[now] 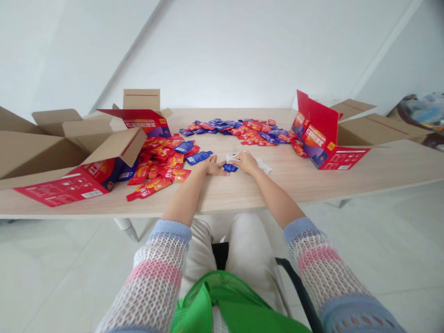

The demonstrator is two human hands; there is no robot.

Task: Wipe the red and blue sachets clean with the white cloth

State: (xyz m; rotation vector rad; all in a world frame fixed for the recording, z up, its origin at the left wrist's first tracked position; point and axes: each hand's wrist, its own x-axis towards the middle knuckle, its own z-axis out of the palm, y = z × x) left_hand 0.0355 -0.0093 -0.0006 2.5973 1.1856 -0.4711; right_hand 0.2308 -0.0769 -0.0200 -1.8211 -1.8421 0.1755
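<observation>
My left hand (212, 167) lies flat on the wooden table (243, 187) with fingers stretched out, its tips touching a small blue sachet (230, 168). Just right of it, my right hand (246, 162) is curled over a white cloth or wipe (262, 165) and pinches a white piece near the same blue sachet. A heap of red and blue sachets (163, 162) spreads to the left of my left hand. Another band of red and blue sachets (243, 128) lies farther back across the table.
Open brown cartons (52, 138) and a red printed box (86, 178) crowd the table's left end. A red printed box (321, 136) and brown cartons (367, 127) stand at the right. A green bag (232, 305) rests on my lap.
</observation>
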